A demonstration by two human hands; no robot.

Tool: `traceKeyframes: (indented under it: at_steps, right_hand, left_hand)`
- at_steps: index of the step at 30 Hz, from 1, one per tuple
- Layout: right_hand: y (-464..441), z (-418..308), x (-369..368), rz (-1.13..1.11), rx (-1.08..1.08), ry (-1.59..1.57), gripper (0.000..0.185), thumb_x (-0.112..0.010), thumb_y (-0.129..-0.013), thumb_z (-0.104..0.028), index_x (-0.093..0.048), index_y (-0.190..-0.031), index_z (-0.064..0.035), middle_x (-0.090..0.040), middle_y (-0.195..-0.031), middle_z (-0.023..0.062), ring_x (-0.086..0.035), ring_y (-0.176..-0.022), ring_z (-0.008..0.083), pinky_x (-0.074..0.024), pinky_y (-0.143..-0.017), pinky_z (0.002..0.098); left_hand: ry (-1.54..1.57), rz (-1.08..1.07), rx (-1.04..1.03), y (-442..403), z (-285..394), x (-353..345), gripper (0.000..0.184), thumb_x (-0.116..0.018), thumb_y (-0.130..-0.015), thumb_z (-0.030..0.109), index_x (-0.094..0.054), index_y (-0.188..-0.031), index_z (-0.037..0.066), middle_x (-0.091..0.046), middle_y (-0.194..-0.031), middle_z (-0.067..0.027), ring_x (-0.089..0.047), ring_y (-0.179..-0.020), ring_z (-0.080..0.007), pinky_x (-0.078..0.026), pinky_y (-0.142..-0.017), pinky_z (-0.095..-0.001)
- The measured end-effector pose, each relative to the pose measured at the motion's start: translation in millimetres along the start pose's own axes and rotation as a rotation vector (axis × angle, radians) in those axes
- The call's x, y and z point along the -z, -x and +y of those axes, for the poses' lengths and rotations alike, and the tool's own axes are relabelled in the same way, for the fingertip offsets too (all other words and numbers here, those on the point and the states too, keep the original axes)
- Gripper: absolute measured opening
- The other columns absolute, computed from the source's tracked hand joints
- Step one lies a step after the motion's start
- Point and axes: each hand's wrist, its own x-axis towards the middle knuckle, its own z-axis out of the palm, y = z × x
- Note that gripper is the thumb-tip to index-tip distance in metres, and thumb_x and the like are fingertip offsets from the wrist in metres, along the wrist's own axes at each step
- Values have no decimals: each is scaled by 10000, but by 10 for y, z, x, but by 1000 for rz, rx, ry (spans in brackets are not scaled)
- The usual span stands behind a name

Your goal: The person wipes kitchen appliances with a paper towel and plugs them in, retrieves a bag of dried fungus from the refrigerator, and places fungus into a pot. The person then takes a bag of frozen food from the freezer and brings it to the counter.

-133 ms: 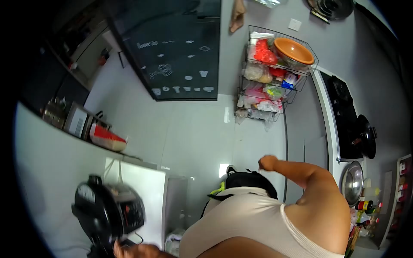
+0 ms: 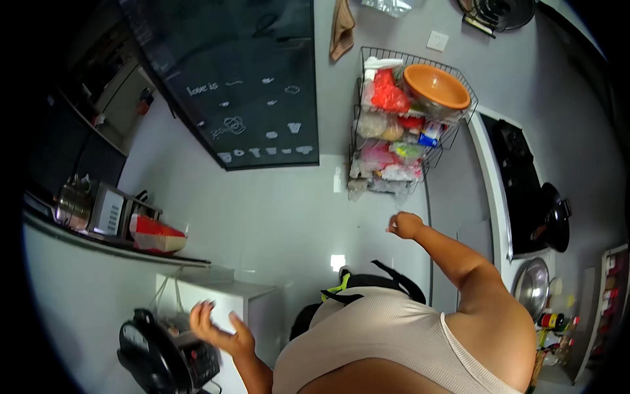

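Head view, inspected from my remote station. The left hand (image 2: 226, 335) is the nearer one to the cooker (image 2: 147, 351), and I record that relation as the governing one. The cooker stands on the white tabletop (image 2: 220, 294), down and to the left of the palm in the frame, with its lid side toward the wall and its control panel (image 2: 202, 361) facing the forearm. Its upright axis reads as slanted in the frame, which I put down to the lens.

Left grip: open, fingers spread, thumb apart, nothing seen in it. The fingers point up and leftward, past the cooker rather than squarely at it. I see no contact with the body or lid; the true depth of the gap I cannot tell.

Right grip: fingers curled, arm extended forward and low. I cannot tell whether anything small sits inside. The right hand (image 2: 407, 225) is well apart from the cooker. Nearest to it is the wire rack (image 2: 415, 59), whose lowest bagged goods (image 2: 387, 186) lie just ahead; I note no contact. An orange bowl (image 2: 436, 85) tops the rack.
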Motion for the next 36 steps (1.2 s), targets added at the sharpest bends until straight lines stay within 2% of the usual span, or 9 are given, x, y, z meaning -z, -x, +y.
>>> traceKeyframes:
  at_steps: [6,13,17,19,21,23,24,27,36]
  right_hand:
    - [-1515,303,1266,473,65,-22,357,-681,-723,-255,-590,-1040,-116,-547,-1034,136,-568,-939,332,-481,-782,427]
    - [-3135,995,3169,870,-55,291,562,-671,-716,-206,-475,-1226,-75,-462,-1292,130,-457,-1179,290,-428,-928,379]
    - [-3950,1308,3523,797,-296,448,649,-607,-775,-212,-349,-1350,-56,-338,-1415,132,-290,-1325,293,-243,-1076,441]
    - [-4300,1409,3530,538,-443,389,505,-438,-841,-175,-391,-1333,-70,-446,-1338,151,-315,-1316,288,-154,-1096,486]
    - [-4344,1334,3697,340,-412,441,269,-495,-801,-212,-650,-988,-96,-629,-1057,159,-577,-1036,295,-333,-968,470]
    - [-4369,1355,3459,450,-347,309,217,-549,-766,-230,-667,-902,-110,-666,-901,120,-659,-750,269,-482,-656,470]
    - [-4328,1269,3421,526,-504,69,206,-534,-773,-200,-672,-897,-109,-673,-883,113,-665,-752,259,-502,-630,451]
    - [-3885,1031,3382,419,-437,-125,219,-496,-789,-142,-669,-907,-75,-670,-871,149,-663,-777,288,-520,-631,428]
    - [-3243,649,3309,487,-364,-443,228,-490,-853,-176,-634,-969,-42,-641,-822,173,-628,-794,316,-491,-682,410]
  left_hand:
    - [257,-529,114,-563,59,-1649,381,-575,-729,-15,-510,-1102,20,-442,-1161,-181,-481,-1030,-302,-430,-844,-372]
    - [491,-842,-283,-1743,73,-4047,447,-637,-719,65,-518,-1149,30,-493,-1157,-186,-482,-1062,-358,-401,-901,-413]
    - [555,-695,-472,-2937,566,-5625,498,-661,-731,123,-492,-1188,18,-512,-1110,-190,-493,-1037,-365,-401,-878,-429]
    - [410,-748,-602,-3533,994,-6255,562,-683,-719,152,-478,-1227,28,-509,-1117,-185,-501,-1021,-348,-415,-833,-425]
    - [142,-692,-803,-3918,1397,-7049,528,-689,-713,201,-524,-1188,42,-557,-1062,-164,-545,-959,-320,-427,-799,-413]
    - [-65,-777,-1018,-4024,1649,-7687,455,-675,-717,246,-573,-1113,48,-608,-1003,-133,-596,-905,-292,-442,-791,-399]
    - [-115,-910,-1022,-4048,1747,-7851,398,-665,-723,252,-597,-1059,53,-621,-994,-122,-613,-891,-289,-457,-783,-404]
    - [-233,-1187,-1147,-4031,1908,-8062,216,-581,-804,212,-662,-966,95,-649,-1020,-103,-635,-932,-254,-500,-771,-393]
    - [-338,-1314,-1189,-3730,1709,-8563,193,-555,-806,120,-676,-955,95,-660,-1003,-117,-639,-936,-266,-526,-745,-382]
